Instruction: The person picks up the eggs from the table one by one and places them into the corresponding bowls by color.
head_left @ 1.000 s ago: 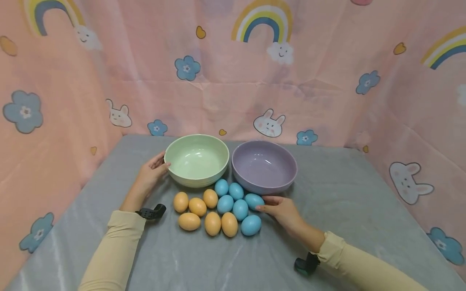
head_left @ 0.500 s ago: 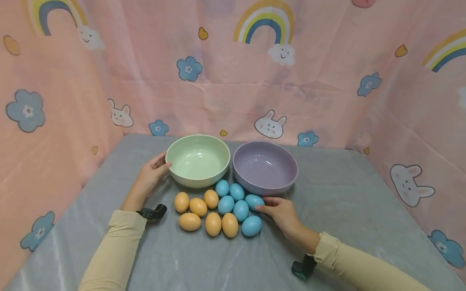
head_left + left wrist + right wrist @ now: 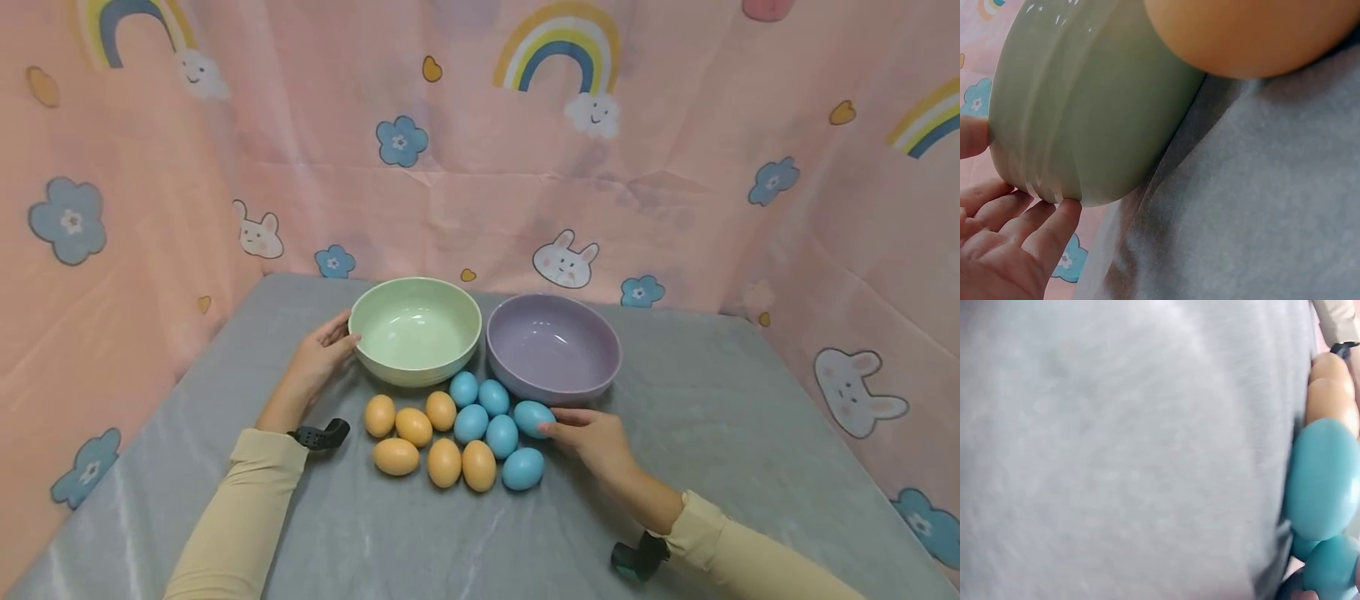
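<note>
My left hand (image 3: 318, 358) holds the near-left side of a pale green bowl (image 3: 416, 329). In the left wrist view, the thumb rests at the rim and the fingertips (image 3: 1066, 209) touch the outer wall. Below the purple bowl (image 3: 553, 346), my right hand (image 3: 596, 442) pinches a blue egg (image 3: 534, 418) between thumb and fingers. Close by lie several other blue eggs (image 3: 502, 436), with several orange eggs (image 3: 414, 427) on their left. In the right wrist view, the pinched egg (image 3: 1330, 569) shows at the lower right corner, mostly behind a nearer blue egg (image 3: 1322, 481).
Both bowls stand side by side on a grey cloth (image 3: 420, 542), behind the eggs. A pink patterned curtain (image 3: 322, 142) closes off the back and both sides. Each wrist wears a black camera mount, such as the left mount (image 3: 322, 434).
The pinched blue egg has shifted slightly right, away from the neighbouring blue egg. My left hand stays on the green bowl. The whole head view has drifted a little.
</note>
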A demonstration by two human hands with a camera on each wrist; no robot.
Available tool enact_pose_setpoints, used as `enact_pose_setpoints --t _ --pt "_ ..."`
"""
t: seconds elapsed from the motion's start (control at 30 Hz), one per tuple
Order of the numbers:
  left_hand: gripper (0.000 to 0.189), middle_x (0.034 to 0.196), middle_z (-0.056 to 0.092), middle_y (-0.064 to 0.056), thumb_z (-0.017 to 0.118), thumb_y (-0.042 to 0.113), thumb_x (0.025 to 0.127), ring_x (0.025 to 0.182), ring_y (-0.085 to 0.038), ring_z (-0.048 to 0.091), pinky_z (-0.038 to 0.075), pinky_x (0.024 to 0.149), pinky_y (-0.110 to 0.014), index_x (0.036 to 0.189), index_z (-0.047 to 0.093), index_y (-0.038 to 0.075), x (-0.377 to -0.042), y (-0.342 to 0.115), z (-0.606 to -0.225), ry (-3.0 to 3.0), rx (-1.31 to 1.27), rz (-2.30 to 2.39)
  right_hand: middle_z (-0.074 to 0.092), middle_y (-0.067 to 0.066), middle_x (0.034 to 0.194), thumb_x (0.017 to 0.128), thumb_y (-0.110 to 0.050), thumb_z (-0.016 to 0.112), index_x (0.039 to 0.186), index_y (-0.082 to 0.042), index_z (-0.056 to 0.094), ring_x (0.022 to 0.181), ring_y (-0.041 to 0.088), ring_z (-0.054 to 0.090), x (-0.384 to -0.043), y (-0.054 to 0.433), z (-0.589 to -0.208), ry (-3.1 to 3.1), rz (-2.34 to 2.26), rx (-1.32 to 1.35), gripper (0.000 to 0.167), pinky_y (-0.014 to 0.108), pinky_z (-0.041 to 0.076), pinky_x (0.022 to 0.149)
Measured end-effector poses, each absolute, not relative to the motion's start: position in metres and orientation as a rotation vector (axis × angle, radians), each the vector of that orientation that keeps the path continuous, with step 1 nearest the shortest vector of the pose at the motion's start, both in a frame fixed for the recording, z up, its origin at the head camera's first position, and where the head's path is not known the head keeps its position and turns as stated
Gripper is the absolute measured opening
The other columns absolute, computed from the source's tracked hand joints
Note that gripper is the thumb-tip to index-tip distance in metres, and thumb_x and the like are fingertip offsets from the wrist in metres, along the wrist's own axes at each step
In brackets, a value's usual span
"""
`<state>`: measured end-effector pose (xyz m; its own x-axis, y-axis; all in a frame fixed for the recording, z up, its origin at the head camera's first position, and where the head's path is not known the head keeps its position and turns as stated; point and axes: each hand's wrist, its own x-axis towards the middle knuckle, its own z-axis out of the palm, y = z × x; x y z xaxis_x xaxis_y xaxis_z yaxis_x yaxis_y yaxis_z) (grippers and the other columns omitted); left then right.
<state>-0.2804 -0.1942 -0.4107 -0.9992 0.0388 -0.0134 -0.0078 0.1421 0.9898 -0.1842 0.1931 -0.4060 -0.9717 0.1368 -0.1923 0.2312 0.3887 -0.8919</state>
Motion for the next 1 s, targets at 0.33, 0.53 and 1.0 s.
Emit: enact_pose_setpoints --t 0.33,0.53,1.0 --pt "0.067 0.166 0.019 -0.008 0.055 0.020 0.103 0.154 -0.024 0.019 0.034 0.123 -0.038 0.159 0.021 0.013 -0.280 -0.193 -0.410 2.329 0.021 2.036 0.075 0.007 0.114 0.083 -0.038 0.081 0.119 -0.009 0.074 0.108 0.016 0.069 -0.176 0.188 -0.375 2.621 -1.579 0.175 0.047 0.039 0.058 0.099" --pt "0.067 0.166 0.019 -0.008 0.055 0.021 0.103 0.154 -0.024 0.020 0.035 0.122 -0.037 0.159 0.021 0.013 -0.280 -0.194 -0.411 2.335 0.050 2.048 0.075 0.008 0.115 0.083 -0.039 0.080 0.120 -0.009 0.074 0.107 0.015 0.069 -0.192 0.176 -0.353 2.652 -1.577 0.047 0.048 0.035 0.060 0.096" --pt "0.067 0.166 0.021 -0.008 0.056 0.022 0.102 0.153 -0.024 0.022 0.038 0.118 -0.032 0.159 0.022 0.012 -0.279 -0.194 -0.412 2.326 0.055 2.051 0.071 0.012 0.125 0.086 -0.031 0.079 0.122 -0.008 0.072 0.120 0.025 0.065 -0.250 0.119 -0.323 2.571 -1.757 -0.127 0.043 0.043 0.054 0.106"
